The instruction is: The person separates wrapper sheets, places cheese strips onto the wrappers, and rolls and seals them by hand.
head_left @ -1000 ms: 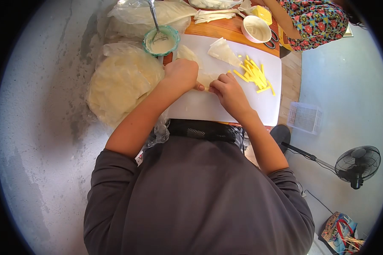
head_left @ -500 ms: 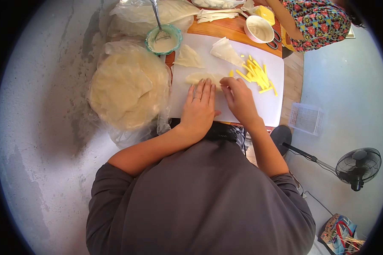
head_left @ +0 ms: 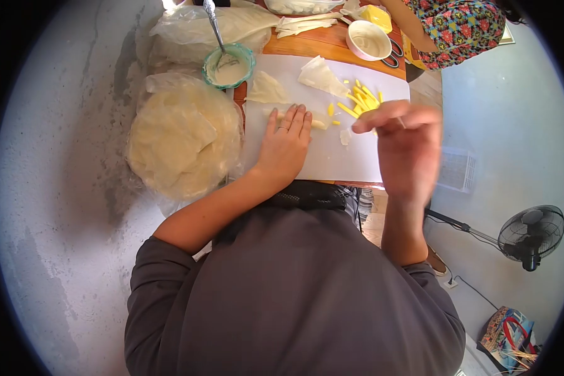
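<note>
My left hand lies flat, fingers stretched out, over a pale rolled wrapper on the white cutting board. The roll's right end shows beside the fingertips; the rest is mostly covered. Raised above the board's right side, my right hand is blurred, its fingers bent, and I cannot make out whether it holds anything. Partly behind it sit cut yellow strips. A small torn wrapper scrap lies between my hands. Two wrapper pieces, one left and one right, rest farther up the board.
Left of the board are a bagged stack of round wrappers and a green bowl of white paste with a metal utensil. Beyond it stand a white bowl, scissors and a person's patterned sleeve. A fan is at right.
My right hand has lifted off the roll and moved right, toward the camera. My left hand stays on the roll. The torn scrap now shows on the board, and the view has shifted slightly.
</note>
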Demonstrator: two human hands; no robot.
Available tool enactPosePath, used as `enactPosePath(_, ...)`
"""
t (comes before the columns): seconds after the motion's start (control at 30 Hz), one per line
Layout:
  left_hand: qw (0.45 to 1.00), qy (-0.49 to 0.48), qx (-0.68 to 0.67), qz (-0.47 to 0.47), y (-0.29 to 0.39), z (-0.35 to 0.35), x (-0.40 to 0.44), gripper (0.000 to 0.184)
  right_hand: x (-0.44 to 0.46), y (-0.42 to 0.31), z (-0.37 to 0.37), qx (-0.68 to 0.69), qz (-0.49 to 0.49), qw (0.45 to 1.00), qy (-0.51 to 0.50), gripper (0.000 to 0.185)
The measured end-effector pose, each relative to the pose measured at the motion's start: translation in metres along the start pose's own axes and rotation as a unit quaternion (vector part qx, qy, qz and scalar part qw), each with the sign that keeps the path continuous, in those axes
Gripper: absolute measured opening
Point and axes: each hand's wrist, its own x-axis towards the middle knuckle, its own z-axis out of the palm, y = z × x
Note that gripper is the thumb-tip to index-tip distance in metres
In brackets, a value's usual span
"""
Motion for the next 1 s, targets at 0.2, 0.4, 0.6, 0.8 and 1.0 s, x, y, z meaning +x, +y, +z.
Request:
enactPosePath(0.2, 0.999, 0.031, -0.017, 0.017, -0.006, -0.011, 0.012, 0.042, 0.019, -0.065, 0.02, 0.204, -0.17, 0.963, -0.054, 0.043)
enactPosePath(0.4, 0.997, 0.045, -0.051, 0.047, -0.016, -0.018, 0.022, 0.017, 0.005, -0.095, 0.05, 0.228, -0.238, 0.941, -0.075, 0.04)
enactPosePath(0.6, 0.997, 0.014, -0.068, 0.043, -0.018, -0.021, 0.023, 0.008, -0.005, -0.098, 0.075, 0.231, -0.272, 0.93, -0.086, 0.037)
enactPosePath(0.8, 0.996, 0.021, -0.07, 0.046, -0.02, -0.02, 0.027, 0.011, -0.001, -0.098, 0.081, 0.218, -0.282, 0.929, -0.097, 0.034)
enactPosePath(1.0, 0.993, 0.046, -0.087, 0.059, -0.024, -0.015, 0.028, 0.006, 0.012, -0.089, 0.082, 0.198, -0.264, 0.939, -0.096, 0.031)
